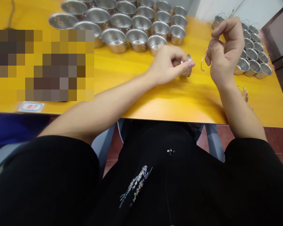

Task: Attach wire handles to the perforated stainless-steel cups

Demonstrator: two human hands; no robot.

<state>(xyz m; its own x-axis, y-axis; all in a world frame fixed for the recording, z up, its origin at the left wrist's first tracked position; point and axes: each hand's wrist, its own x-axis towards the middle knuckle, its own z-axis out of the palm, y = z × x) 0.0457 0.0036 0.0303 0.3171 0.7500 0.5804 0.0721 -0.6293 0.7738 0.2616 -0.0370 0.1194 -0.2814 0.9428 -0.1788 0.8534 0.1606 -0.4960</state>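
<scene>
My left hand (166,66) is closed on a small metal cup (188,69), thumb and fingers pinching its rim. The cup is tipped on its side just above the yellow table (155,100), partly covered by the fingers. To the right, my right hand (226,53) is raised with its fingers curled. A thin curved wire handle (202,64) sticks out from between those fingers, apart from the cup. Part of the wire is hidden by the hand.
Rows of perforated metal cups (137,40) stand at the back of the table. At the right are several cups with wire handles (253,66). A small heap of loose wire handles (244,93) lies by my right forearm. A label (31,106) marks the front edge; the left is pixelated.
</scene>
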